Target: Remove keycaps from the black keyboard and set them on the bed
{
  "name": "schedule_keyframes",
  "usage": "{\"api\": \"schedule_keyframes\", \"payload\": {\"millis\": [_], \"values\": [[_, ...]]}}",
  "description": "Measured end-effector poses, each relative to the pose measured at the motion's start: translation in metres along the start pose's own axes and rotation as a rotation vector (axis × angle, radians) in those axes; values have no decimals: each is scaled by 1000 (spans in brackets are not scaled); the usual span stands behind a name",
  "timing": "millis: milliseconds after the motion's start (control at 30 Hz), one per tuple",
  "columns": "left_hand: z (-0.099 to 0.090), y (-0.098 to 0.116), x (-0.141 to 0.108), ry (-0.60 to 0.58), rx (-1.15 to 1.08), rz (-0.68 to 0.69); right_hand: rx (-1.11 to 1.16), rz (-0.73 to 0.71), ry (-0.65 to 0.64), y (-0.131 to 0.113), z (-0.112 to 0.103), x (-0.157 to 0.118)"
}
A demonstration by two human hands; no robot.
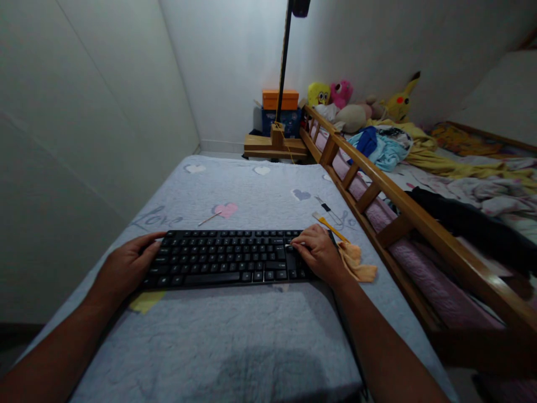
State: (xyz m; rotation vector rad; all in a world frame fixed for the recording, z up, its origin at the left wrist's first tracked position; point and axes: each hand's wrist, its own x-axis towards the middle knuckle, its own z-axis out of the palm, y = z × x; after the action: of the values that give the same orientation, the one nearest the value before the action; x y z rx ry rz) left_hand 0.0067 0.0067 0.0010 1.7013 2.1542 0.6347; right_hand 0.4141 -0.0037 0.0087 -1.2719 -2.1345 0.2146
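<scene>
A black keyboard point(218, 257) lies flat across the cloth-covered surface in front of me. My left hand point(130, 260) grips its left end, fingers at the far corner and thumb along the side. Over the right part of the keys, my right hand point(316, 252) is closed in a pinch on a thin cotton swab point(288, 245); its white tip points left at the keys, and the rest is hidden by the fingers. Another cotton swab point(210, 218) lies behind the keyboard. Beside my right hand are an orange cloth point(356, 263), a yellow-handled brush point(331, 228) and a wire keycap puller point(328, 209).
A pale blue heart-patterned cover point(251, 336) spreads under everything. Along the right runs a wooden bed rail point(377, 179), with clothes and plush toys point(342, 93) beyond it. At the back stand an orange box point(280, 99) and a wooden stand point(274, 146) with a dark pole.
</scene>
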Motion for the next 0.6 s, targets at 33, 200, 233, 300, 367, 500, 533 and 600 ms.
{"api": "schedule_keyframes", "payload": {"millis": [33, 200, 233, 300, 367, 500, 533, 600], "values": [[1, -1, 1, 2, 0, -3, -3, 0, -2, -1, 0, 0], [3, -6, 3, -2, -20, 3, 12, 12, -39, -5, -3, 1], [2, -6, 2, 2, -21, 8, 15, 12, -44, -5, -4, 1], [2, -5, 2, 6, -14, 11, 19, 13, -44, -6, -4, 1], [1, -4, 1, 2, -3, 4, 21, 22, -41, -6, -3, 1], [2, -5, 1, -1, -3, -2, 12, 49, -15, -7, -2, 3], [2, -5, 1, 0, -4, 1, 10, 54, -6, -7, -2, 3], [2, -5, 2, 4, -5, 10, 7, 62, 11, -6, 0, 4]]}}
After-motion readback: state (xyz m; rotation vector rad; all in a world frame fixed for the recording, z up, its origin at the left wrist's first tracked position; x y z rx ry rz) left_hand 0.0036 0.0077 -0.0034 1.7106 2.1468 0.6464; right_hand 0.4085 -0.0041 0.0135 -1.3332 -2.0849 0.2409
